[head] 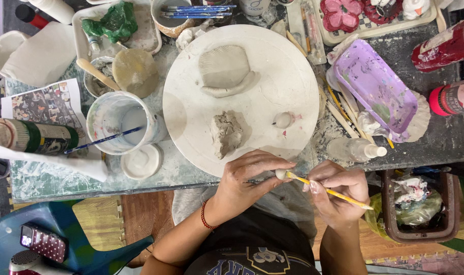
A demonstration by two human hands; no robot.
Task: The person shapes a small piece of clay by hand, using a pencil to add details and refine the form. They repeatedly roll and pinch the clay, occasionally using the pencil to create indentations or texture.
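Two hands work at the table's near edge. Left hand [247, 175] pinches a small pale clay ball [281, 174]; right hand [339, 191] grips a thin yellow-handled tool [328, 192], its long axis slanting up-left, tip touching the ball.

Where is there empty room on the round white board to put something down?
On the round board, bare patches lie right of the shell-shaped clay, above the small clay ball, and left of the rough clay lump. The table around the purple tray and the paint cup is crowded.
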